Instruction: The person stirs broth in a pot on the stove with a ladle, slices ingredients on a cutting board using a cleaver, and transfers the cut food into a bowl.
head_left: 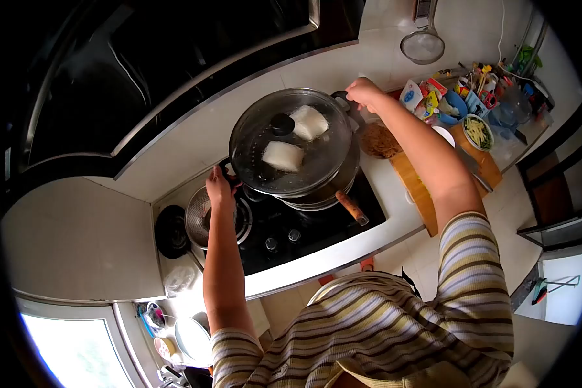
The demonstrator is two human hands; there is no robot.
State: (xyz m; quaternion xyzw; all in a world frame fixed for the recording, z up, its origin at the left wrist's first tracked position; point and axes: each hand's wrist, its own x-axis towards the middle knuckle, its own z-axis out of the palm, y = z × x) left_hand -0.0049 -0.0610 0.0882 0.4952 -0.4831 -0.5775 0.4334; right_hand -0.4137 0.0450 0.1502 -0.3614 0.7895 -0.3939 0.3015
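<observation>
**A:** so how far along is this?

**B:** left to right: left hand [218,187] closed round one black handle [230,172], one pot [344,172] above the stove [265,257], one glass lid [251,139] on, two white pieces [283,156] under it, right hand [363,92] gripping the opposite side. Loaded and covered already, I'd say.

**A:** cooking left?

**B:** can't tell tbh.

Bright window [74,349] lower left; white wall [388,39]; glossy black hood [97,84]; pale floor [498,223].
</observation>
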